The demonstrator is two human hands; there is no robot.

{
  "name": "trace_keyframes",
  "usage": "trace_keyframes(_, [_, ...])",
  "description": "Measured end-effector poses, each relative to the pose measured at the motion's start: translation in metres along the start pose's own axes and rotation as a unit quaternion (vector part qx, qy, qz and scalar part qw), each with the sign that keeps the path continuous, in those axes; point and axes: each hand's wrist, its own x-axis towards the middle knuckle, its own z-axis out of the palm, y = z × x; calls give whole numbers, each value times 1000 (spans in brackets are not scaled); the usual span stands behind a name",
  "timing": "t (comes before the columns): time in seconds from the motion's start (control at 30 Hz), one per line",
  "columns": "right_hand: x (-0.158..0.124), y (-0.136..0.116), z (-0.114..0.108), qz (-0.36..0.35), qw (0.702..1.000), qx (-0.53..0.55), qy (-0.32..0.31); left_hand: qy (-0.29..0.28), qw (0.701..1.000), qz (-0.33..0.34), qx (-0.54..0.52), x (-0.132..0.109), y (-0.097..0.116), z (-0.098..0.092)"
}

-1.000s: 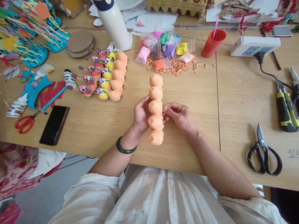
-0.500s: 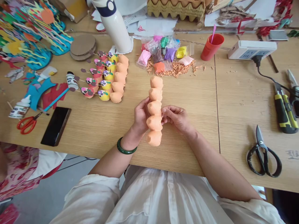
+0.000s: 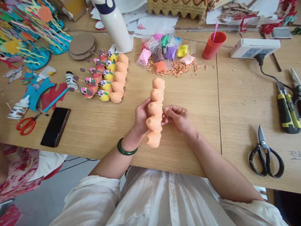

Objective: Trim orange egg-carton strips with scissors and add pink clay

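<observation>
Pale wood-grained tabletop (image 3: 190, 147) spreads across the whole workspace, a dark seam running down its right part. Egg trays (image 3: 176, 8) are stacked at the far edge, with a white bottle (image 3: 117, 31) to their left. Decorated strips (image 3: 106, 74) in pink and yellow line up left of centre, a plain peach row (image 3: 118, 76) beside them. Another peach strip (image 3: 155, 108), five bumps long, is held in the middle, pointing away from the body between the two hands. The left hand (image 3: 141, 116) is closed on its left side, fingers hidden behind it. The right hand (image 3: 177, 118) has thumb and forefinger drawn together at its right edge; whether they pinch that edge, I cannot tell. Bagged clay (image 3: 171, 52) lies beyond. Black-handled shears (image 3: 263, 146) rest at right, a phone (image 3: 55, 127) at left. Smallest are the orange shavings (image 3: 178, 69) around the bags.
</observation>
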Motion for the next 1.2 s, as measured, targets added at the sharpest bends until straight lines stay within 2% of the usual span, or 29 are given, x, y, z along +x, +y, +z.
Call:
trace_keyframes(0.13, [1, 0, 0, 14, 1000, 24, 4, -1, 1000, -22, 0, -1, 2, -2])
trace_keyframes(0.27, [0, 0, 1, 14, 1000, 18, -14, -1, 1000, -14, 10, -4, 3, 2])
trace_keyframes(0.53, [-2, -1, 1, -38, 998, -40, -18, -12, 1000, -5, 15, -4, 1, 6])
trace_keyframes(0.7, [-2, 0, 3, 2, 1000, 1, -8, -26, 1000, -10, 9, -7, 1, 10])
trace_keyframes(0.87, [-2, 0, 3, 21, 999, 27, 8, -13, 1000, -26, -3, -8, 2, 9])
trace_keyframes(1.1, [0, 1, 2, 35, 999, 26, -19, -44, 998, -31, 36, -5, 5, 1])
trace_keyframes(1.2, [0, -1, 3, 34, 999, 14, -24, -30, 999, -20, 19, -7, 7, 1])
